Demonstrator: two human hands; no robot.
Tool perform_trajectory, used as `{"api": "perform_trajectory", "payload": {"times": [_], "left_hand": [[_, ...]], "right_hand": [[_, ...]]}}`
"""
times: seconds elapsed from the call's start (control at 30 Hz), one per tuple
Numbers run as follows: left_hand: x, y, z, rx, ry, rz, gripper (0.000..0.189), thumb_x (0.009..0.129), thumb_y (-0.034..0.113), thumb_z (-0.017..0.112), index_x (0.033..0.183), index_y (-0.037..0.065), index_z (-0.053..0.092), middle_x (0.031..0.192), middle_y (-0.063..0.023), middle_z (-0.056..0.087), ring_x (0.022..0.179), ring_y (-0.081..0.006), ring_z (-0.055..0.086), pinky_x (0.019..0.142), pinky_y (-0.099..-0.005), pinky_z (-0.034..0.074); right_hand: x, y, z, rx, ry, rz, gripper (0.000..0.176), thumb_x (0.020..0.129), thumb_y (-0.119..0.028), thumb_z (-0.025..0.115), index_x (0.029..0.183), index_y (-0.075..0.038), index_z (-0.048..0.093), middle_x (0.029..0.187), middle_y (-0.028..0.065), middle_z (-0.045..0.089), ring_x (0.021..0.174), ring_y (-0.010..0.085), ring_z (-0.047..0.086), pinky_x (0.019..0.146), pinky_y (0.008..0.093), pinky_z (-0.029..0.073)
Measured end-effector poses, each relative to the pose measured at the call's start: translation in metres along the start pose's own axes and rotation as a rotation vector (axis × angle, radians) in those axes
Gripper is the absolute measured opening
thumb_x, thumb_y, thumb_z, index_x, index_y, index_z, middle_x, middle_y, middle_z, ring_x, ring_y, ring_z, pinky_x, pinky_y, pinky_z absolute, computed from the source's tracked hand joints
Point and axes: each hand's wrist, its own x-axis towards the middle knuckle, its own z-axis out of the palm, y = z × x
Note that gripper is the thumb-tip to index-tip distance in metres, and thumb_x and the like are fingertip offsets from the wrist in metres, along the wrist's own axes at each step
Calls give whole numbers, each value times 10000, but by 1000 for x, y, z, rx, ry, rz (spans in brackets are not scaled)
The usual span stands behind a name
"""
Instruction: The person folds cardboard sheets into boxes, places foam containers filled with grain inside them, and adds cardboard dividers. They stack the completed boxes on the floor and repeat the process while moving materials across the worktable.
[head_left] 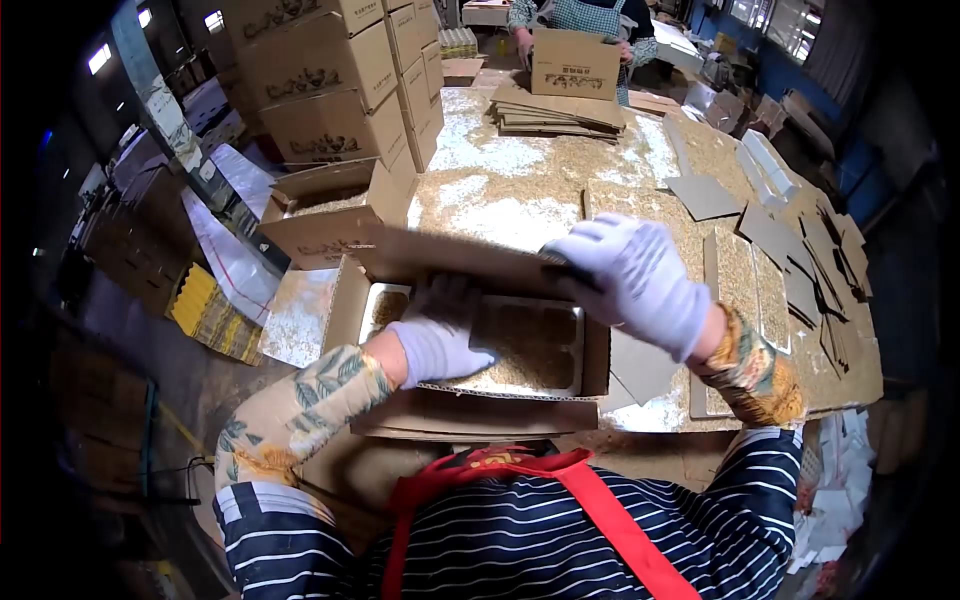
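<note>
Carton [596, 362], right hand [632, 278] gripping flap [450, 262], left hand [440, 338] inside, open box [322, 238] behind

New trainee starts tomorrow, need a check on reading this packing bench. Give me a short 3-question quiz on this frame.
1. True or false: the right hand grips the far flap of the open box.
2. Where is the left hand? A) down inside the open box B) on a pile of flat cardboard C) on the floor
3. Fill in: the person at the far end of the table holds a second ____.

Key: 1 true. 2 A. 3 box: it is the second box, held with both hands.
</note>
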Motion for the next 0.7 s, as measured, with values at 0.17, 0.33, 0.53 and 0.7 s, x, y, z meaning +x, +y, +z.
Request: {"api": "perform_trajectory", "payload": {"times": [0.17,0.33,0.53,0.7], "left_hand": [[0,-2,-10,-95,-87,67,690,801,538,634,1249,16,584,1277,-197,587,1237,-362,510,1081,-479,365],[-2,3,-29,-77,-284,5,644,832,554,594,1197,25,640,1178,-208,657,1141,-321,607,1023,-431,438],[-40,-6,-52,-282,235,-137,291,849,395,643,885,120,730,863,-128,723,766,-283,706,666,-385,549],[-93,-131,-7,-1625,954,-262,391,1013,138,534,1379,4,505,1260,-133,622,1137,-188,597,1021,-333,464]], "right_hand": [[15,-31,34,-214,-60,-71,119,787,-172,621,894,-124,601,858,53,635,840,230,644,668,358,534],[41,-37,53,-234,-173,-99,138,805,-180,625,927,-116,622,873,78,643,856,251,653,697,380,542],[30,-40,90,-173,-328,-64,153,877,-231,601,977,-116,600,918,77,619,877,260,646,699,390,544],[-4,-64,106,400,-608,4,521,936,-433,573,1283,-47,533,1127,216,517,950,366,609,821,438,532]]}}
